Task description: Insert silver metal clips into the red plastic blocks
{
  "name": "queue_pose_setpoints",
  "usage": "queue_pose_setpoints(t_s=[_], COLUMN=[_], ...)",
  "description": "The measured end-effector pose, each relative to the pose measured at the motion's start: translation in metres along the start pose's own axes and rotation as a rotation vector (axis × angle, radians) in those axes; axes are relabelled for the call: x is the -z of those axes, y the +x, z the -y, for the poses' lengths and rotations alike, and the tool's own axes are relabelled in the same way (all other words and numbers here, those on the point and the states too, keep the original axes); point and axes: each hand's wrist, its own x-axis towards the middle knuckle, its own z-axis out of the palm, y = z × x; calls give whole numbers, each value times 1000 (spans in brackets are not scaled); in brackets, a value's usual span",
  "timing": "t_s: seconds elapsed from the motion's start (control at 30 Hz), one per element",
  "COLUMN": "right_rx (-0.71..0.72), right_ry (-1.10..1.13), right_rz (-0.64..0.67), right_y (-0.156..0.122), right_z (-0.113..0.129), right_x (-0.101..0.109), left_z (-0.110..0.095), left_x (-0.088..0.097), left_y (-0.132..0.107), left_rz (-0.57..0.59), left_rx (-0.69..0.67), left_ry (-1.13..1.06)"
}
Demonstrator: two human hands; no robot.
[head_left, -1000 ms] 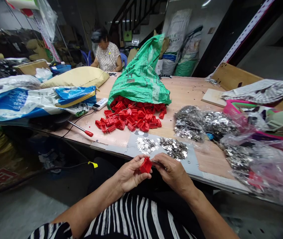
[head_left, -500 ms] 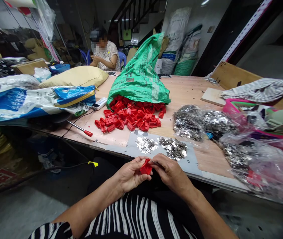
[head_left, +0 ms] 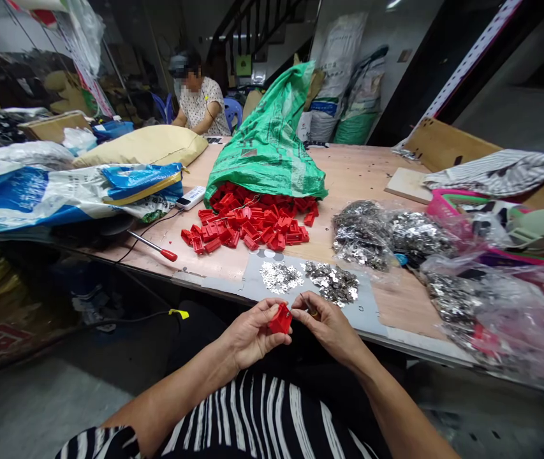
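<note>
at the lower middle of the frame, the left hand (head_left: 252, 335) closed around a red block (head_left: 280, 319), its long axis hard to tell. just right of it, the right hand (head_left: 331, 329) pinched narrowly on a small metal piece (head_left: 312, 312), below the silver clips (head_left: 331, 284).

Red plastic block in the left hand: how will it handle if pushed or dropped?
The red plastic block is probably light and stiff, since the left hand cradles it easily. Its flat faces suggest it would slide or tip rather than roll.
</note>
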Motion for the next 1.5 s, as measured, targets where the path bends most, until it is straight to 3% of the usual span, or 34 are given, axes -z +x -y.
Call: queue_pose_setpoints(t_s=[0.33,0.47,0.57,0.63,0.73,0.83,0.93,1.5], right_rx=[6,13,-5,-27,-45,-50,-61,-336], right_ry=[68,58,81,80,76,95,138,659], right_rz=[120,91,34,-16,-78,-88,-75,161], right_y=[-1,-1,-2,-4,-6,-8,-10,-30], right_z=[-6,-7,-8,-11,-15,-16,-14,-9], right_x=[-5,-7,-5,-4,-4,-6,-10,-12], left_z=[8,7,4,2,0,1,3,5], left_x=[12,9,6,4,1,-1,-1,10], left_y=[8,9,8,5,-1,-6,-7,-6], left_rz=[2,-13,-17,-54,-105,-76,-68,71], left_rx=[40,39,6,-88,-395,-675,-774,-680], left_ry=[125,154,315,486,797,1091,1213,1096])
